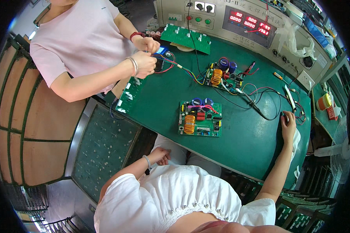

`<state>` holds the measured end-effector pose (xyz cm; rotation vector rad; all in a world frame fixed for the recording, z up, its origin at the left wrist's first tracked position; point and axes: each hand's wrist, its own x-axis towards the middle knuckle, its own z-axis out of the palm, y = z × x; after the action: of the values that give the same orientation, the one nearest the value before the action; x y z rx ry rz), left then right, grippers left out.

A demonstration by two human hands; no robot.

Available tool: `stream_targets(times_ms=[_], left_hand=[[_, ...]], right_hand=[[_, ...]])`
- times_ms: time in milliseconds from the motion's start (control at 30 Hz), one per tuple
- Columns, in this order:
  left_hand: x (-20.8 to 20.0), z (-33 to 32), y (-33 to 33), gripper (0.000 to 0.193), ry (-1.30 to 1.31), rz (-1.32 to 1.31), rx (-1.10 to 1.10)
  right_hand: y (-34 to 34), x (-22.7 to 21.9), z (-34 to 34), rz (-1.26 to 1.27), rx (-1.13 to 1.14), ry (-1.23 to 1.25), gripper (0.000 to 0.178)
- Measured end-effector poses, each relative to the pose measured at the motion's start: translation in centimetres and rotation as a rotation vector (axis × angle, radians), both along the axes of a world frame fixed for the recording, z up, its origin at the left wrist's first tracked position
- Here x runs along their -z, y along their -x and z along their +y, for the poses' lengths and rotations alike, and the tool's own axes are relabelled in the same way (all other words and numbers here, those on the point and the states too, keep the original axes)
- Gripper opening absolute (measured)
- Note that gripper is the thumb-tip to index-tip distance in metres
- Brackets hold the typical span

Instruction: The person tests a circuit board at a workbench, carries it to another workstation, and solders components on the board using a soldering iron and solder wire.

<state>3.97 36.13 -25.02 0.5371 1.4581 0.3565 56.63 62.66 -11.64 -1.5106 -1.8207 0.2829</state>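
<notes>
My left hand [159, 156] rests on my lap, below the table's near edge, its fingers loosely curled with nothing visible in them. On the right side of the table lies my right hand [288, 122], fingers bent around a small dark spot I cannot identify, close to several thin cables [299, 110] and a white handle-like tool [289, 97]. In front of me a green circuit board [212, 129] with blue capacitors and a copper coil lies flat. Farther back sits a similar board [234, 83] with wires attached. Neither hand touches these boards.
Across the far left corner, another person's hands [144, 62] hold coloured wires near a small blue-screened device [161, 50]. More green boards [186, 38] lie nearby. A grey test console [221, 33] with red digits lines the back. A fan [340, 151] stands at right.
</notes>
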Motion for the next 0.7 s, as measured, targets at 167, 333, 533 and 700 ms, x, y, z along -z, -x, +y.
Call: stream_targets(times_ms=[167, 333, 533, 700], left_hand=[[-0.01, 0.07, -0.07, 0.049, -0.004, 0.035, 0.012], [-0.05, 0.11, -0.06, 0.049, 0.007, 0.031, -0.003], [0.41, 0.02, 0.12, 0.049, -0.002, 0.026, 0.004], [0.31, -0.13, 0.1, 0.05, -0.008, 0.014, -0.006]], right_hand=[[-0.32, 0.19, 0.22, -0.04, -0.011, -0.038, 0.023], [-0.39, 0.41, 0.37, -0.023, -0.017, -0.034, 0.023], [-0.42, 0.44, 0.37, -0.029, -0.001, -0.013, 0.023], [-0.26, 0.22, 0.29, -0.034, 0.011, 0.017, 0.023]])
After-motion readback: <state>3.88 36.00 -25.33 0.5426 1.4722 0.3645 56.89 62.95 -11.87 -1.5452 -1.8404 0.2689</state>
